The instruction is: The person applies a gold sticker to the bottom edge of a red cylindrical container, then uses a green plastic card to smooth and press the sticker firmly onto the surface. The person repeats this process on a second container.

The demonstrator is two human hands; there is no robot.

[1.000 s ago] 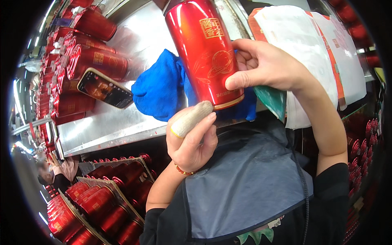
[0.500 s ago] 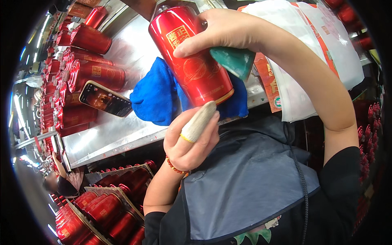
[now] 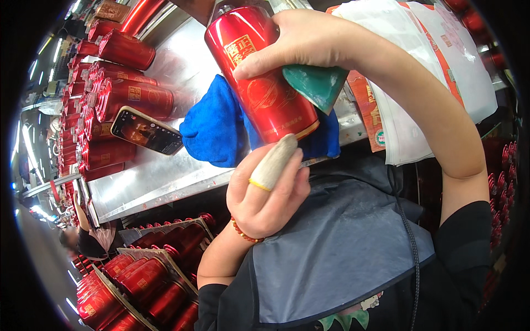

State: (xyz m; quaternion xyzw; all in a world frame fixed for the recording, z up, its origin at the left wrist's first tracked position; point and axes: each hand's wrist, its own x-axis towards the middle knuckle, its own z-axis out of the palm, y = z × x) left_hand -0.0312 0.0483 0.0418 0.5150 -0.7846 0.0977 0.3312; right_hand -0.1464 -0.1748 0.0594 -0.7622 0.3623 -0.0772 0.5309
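Observation:
A glossy red bottle with gold print lies tilted, its neck toward the far side and its gold-rimmed base toward me. My right hand grips its upper body, thumb across the front. Beneath that palm a green flat piece, perhaps a scraper, sticks out; how it is held is hidden. At the base, my left hand is closed with curled fingers, and a finger in a pale, yellow-edged finger cot touches the rim. A bunched blue cloth lies under the bottle.
Many red bottles crowd the left of the metal table. Near them rests a lit phone. White sheets lie at the right. Crates of bottles stand below left, where another person shows.
The whole view has shifted slightly. My left hand has turned a little at the bottle's base, its lower fingers spreading slightly. My right hand keeps the same hold.

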